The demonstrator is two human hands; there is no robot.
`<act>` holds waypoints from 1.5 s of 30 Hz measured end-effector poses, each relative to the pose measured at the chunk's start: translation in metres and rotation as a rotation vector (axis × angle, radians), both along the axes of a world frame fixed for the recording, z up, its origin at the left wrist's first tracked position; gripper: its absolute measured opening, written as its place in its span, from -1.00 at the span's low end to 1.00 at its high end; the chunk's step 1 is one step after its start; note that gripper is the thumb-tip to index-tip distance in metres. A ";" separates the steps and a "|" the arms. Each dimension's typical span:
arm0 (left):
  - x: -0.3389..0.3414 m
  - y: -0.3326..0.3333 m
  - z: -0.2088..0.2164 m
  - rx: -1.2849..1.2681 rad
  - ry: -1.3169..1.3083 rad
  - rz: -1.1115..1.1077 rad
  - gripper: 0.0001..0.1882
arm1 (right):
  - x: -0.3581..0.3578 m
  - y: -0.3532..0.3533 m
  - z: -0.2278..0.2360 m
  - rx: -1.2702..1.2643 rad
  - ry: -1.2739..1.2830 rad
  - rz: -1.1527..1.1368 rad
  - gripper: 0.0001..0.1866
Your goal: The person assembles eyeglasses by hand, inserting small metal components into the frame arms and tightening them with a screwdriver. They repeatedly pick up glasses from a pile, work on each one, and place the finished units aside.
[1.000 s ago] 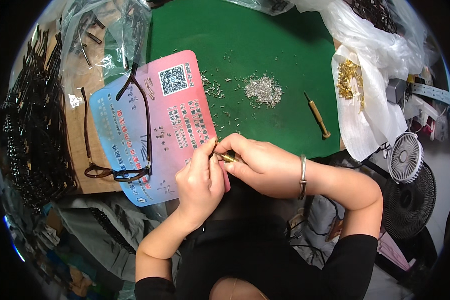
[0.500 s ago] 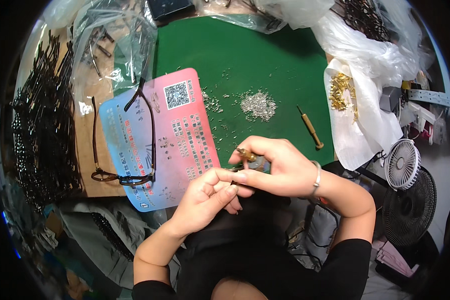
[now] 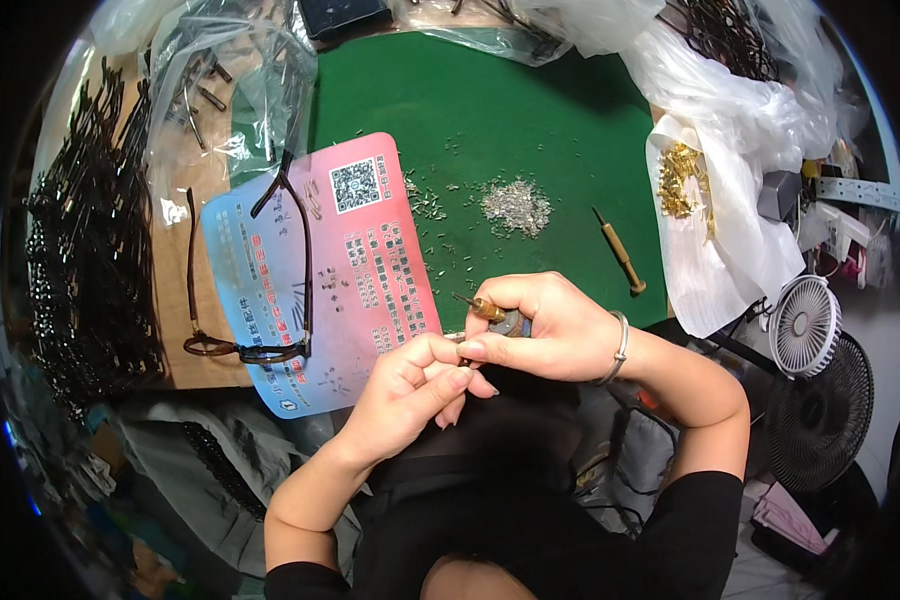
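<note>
Far left, a tangle of dark glasses parts [image 3: 90, 260] at your bench edge. Next, a clear plastic bag [image 3: 175, 150] with dark pieces inside. Dark-framed glasses [image 3: 308, 240] lie partly over the pink-and-blue printed mat [image 3: 320, 398], temples pointing away from you.

Your left hand [image 3: 410, 395]: fingers curled, thumb and index pinched on a small dark piece [image 3: 465, 362], mostly hidden, just off the mat's near corner. Your right hand [image 3: 560, 325] meets it there, thumb at the left fingertips; its curled index finger keeps hold of a brass-coloured screwdriver [image 3: 487, 309], tip pointing left.

Beyond: a heap of silver bits [image 3: 516, 207] on the green mat [image 3: 550, 110]. Right of it, a second screwdriver [image 3: 620, 255], lying loose. Then gold-coloured bits [image 3: 680, 185] on a white sheet [image 3: 705, 290]; far right, a white fan [image 3: 805, 325].
</note>
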State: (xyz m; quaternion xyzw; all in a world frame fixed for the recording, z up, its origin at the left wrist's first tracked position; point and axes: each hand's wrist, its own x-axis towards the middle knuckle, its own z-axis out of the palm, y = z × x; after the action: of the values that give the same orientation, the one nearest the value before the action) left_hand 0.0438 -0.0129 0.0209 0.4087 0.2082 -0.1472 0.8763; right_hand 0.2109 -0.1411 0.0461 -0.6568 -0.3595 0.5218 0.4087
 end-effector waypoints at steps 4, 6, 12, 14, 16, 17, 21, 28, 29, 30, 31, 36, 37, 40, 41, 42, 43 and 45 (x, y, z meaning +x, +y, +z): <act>-0.008 0.006 -0.002 0.122 -0.006 0.173 -0.86 | 0.005 -0.020 0.004 0.086 -0.113 -0.096 -0.63; 0.001 0.008 0.001 0.294 -0.068 0.045 -0.86 | 0.006 -0.030 -0.003 0.019 -0.242 -0.101 -0.64; 0.046 0.029 0.026 0.973 -0.208 -0.153 -0.84 | 0.005 -0.043 -0.028 0.099 -0.400 -0.060 -0.70; 0.077 0.048 0.035 1.217 -0.268 -0.226 -0.82 | 0.012 -0.047 -0.028 0.060 -0.323 -0.126 -0.69; 0.147 0.060 0.028 1.607 -0.616 -0.279 -0.81 | 0.008 -0.045 -0.030 0.044 -0.374 -0.129 -0.68; 0.186 0.064 0.022 1.795 -0.657 -0.193 -0.85 | 0.007 -0.042 -0.032 0.062 -0.440 -0.095 -0.68; 0.282 0.088 -0.024 2.169 -0.628 -0.093 -0.75 | 0.009 -0.035 -0.031 0.080 -0.403 -0.084 -0.69; 0.222 0.108 -0.019 2.095 -0.933 -0.592 -0.83 | 0.016 -0.041 -0.028 0.040 -0.266 -0.194 -0.70; 0.208 0.111 -0.018 2.014 -1.002 -0.518 -0.81 | 0.016 -0.040 -0.028 0.039 -0.272 -0.191 -0.70; 0.197 0.117 -0.015 1.987 -0.947 -0.539 -0.80 | 0.016 -0.040 -0.029 0.028 -0.275 -0.178 -0.70; 0.191 0.122 -0.012 1.957 -0.895 -0.558 -0.79 | 0.015 -0.041 -0.029 0.016 -0.279 -0.167 -0.70; 0.225 0.107 0.002 2.000 -0.313 -0.095 -0.85 | 0.011 -0.038 -0.029 0.051 -0.277 -0.219 -0.70; 0.232 0.099 -0.002 2.085 -0.105 -0.126 -0.83 | 0.010 -0.036 -0.030 0.078 -0.309 -0.213 -0.70; 0.244 0.094 -0.033 2.060 -0.203 -0.070 -0.74 | 0.010 -0.043 -0.034 0.117 -0.302 -0.235 -0.71; 0.237 0.095 -0.030 1.958 -0.274 -0.076 -0.74 | 0.009 -0.045 -0.034 0.141 -0.332 -0.247 -0.69; 0.229 0.102 -0.031 1.902 -0.384 -0.056 -0.76 | 0.009 -0.046 -0.033 0.116 -0.311 -0.241 -0.70; 0.220 0.105 -0.031 1.844 -0.487 -0.034 -0.78 | 0.008 -0.045 -0.030 0.094 -0.288 -0.234 -0.70; 0.201 0.100 0.004 1.740 -0.542 0.059 -0.85 | 0.014 -0.047 -0.026 0.106 -0.288 -0.197 -0.71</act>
State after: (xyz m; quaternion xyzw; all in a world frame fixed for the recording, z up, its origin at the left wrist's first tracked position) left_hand 0.2447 0.0869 0.0244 0.9407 0.0431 0.1854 0.2808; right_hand 0.2248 -0.1884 0.0199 -0.7343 -0.3755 0.3600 0.4361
